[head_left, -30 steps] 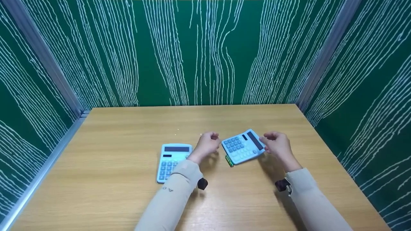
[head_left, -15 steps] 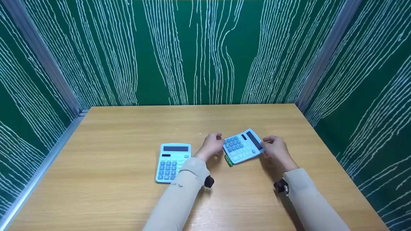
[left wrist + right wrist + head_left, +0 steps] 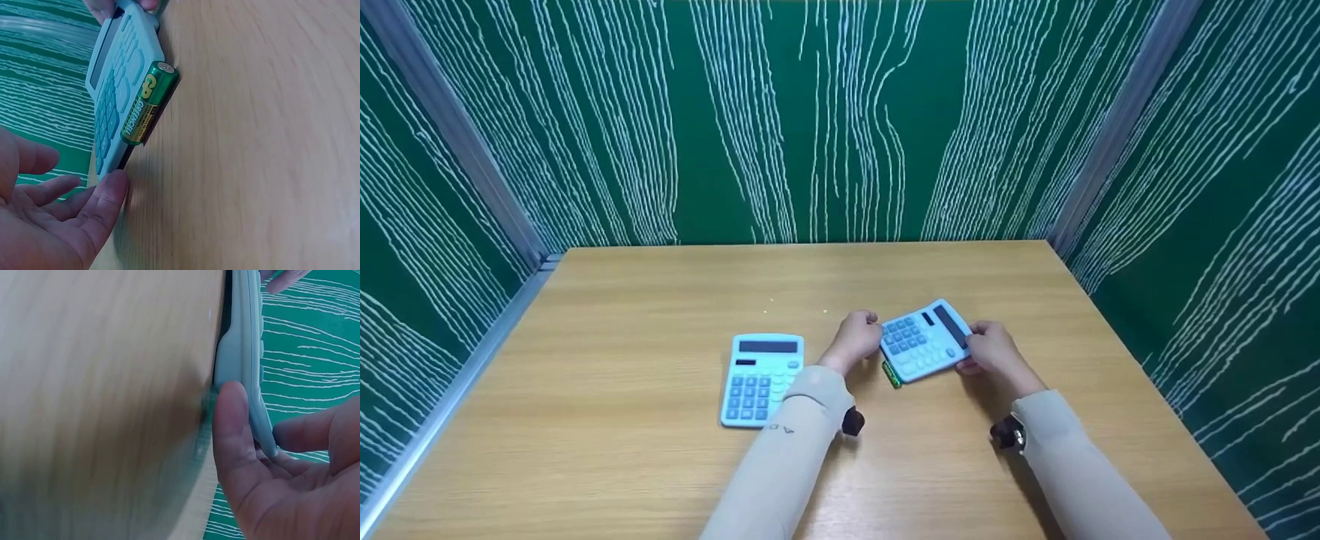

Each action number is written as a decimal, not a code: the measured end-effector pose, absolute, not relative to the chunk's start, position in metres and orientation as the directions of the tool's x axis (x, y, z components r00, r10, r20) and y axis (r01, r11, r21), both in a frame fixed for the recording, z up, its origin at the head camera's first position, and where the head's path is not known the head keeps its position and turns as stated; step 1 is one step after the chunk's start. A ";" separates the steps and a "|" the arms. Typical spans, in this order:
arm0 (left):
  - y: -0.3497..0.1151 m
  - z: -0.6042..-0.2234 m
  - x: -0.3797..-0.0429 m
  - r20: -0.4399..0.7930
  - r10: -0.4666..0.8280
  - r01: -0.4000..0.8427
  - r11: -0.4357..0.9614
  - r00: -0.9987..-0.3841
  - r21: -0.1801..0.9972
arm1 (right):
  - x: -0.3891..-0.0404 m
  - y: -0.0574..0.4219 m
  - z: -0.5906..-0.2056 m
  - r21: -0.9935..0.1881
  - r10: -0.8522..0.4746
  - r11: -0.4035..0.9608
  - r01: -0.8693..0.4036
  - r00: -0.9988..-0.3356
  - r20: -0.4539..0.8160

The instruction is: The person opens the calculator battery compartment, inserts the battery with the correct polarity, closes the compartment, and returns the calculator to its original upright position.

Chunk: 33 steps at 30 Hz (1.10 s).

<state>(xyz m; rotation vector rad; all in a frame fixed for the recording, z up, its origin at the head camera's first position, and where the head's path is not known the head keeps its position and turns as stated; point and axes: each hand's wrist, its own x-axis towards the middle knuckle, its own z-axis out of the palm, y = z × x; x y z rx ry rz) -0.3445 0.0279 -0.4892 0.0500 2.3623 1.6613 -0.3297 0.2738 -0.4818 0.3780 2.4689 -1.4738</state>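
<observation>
A light blue calculator [image 3: 922, 341] lies turned at an angle on the table, its display end toward the right. My right hand [image 3: 994, 351] grips that end; in the right wrist view, its fingers [image 3: 306, 432] lie on both sides of the edge. My left hand [image 3: 856, 339] is at the opposite end. In the left wrist view, one fingertip [image 3: 115, 183] touches the calculator's corner, while the other fingers stay loosely bent, apart from it. A green GP battery [image 3: 149, 104] lies on the table against the calculator's near side.
A second light blue calculator [image 3: 761, 375] lies to the left, partly hidden by my left sleeve [image 3: 795, 442]. A few tiny pale specks [image 3: 769, 306] are on the wooden table [image 3: 585, 390]. Green walls [image 3: 840, 120] with white lines enclose the back and sides.
My left hand has moved right and now touches the angled calculator. My right hand has moved slightly left and lower and taken hold of its display end.
</observation>
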 end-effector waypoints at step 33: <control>0.019 -0.478 -0.347 -0.093 0.120 -0.073 0.164 -0.988 0.984 | -0.329 0.270 -0.457 -0.864 0.093 0.396 0.312 -0.949 -0.301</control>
